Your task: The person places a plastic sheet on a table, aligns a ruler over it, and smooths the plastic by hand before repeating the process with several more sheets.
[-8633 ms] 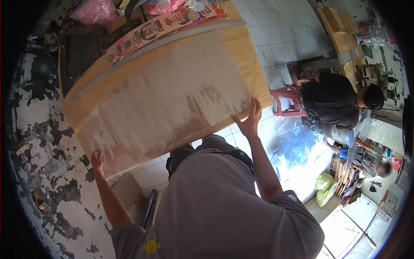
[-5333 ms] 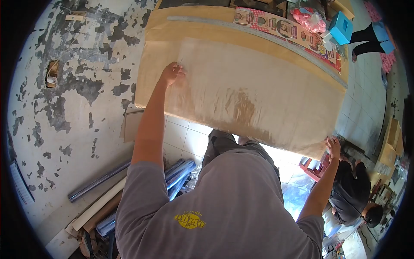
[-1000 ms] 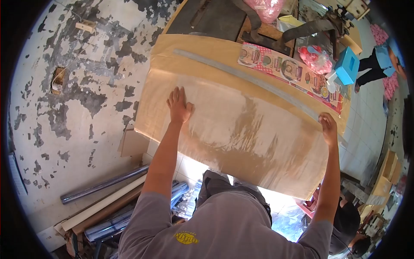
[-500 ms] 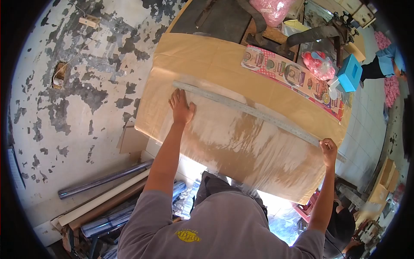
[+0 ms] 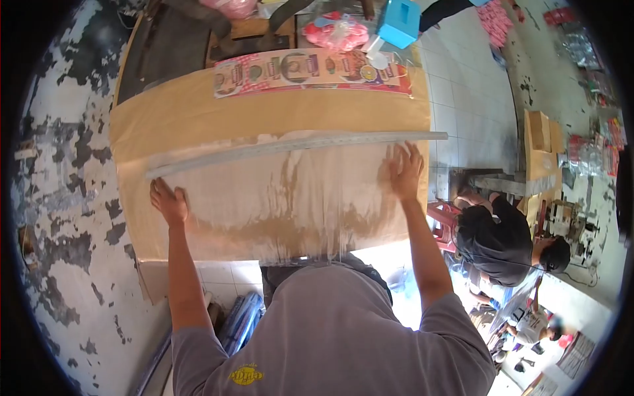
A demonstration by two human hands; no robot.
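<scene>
A long grey metal ruler (image 5: 297, 144) lies across the tan paper (image 5: 330, 113) that covers the table. Below it, a clear plastic sheet (image 5: 238, 191) is spread over the paper, with brownish streaks showing through. My left hand (image 5: 170, 202) rests at the sheet's left side, fingertips by the ruler's left end, fingers somewhat spread. Near the right part of the ruler, just below its edge, my right hand (image 5: 404, 173) has its fingers apart and slightly blurred, holding nothing.
Printed pink packaging sheets (image 5: 310, 71), a pink bag (image 5: 335, 32) and a blue box (image 5: 399, 22) are at the table's far side. A person in black (image 5: 495, 231) sits at the right. Rolls (image 5: 243, 320) lie at lower left.
The view has turned, so the table appears squarer. My right hand has let go of the ruler's right end and opened; it is now further in along the ruler.
</scene>
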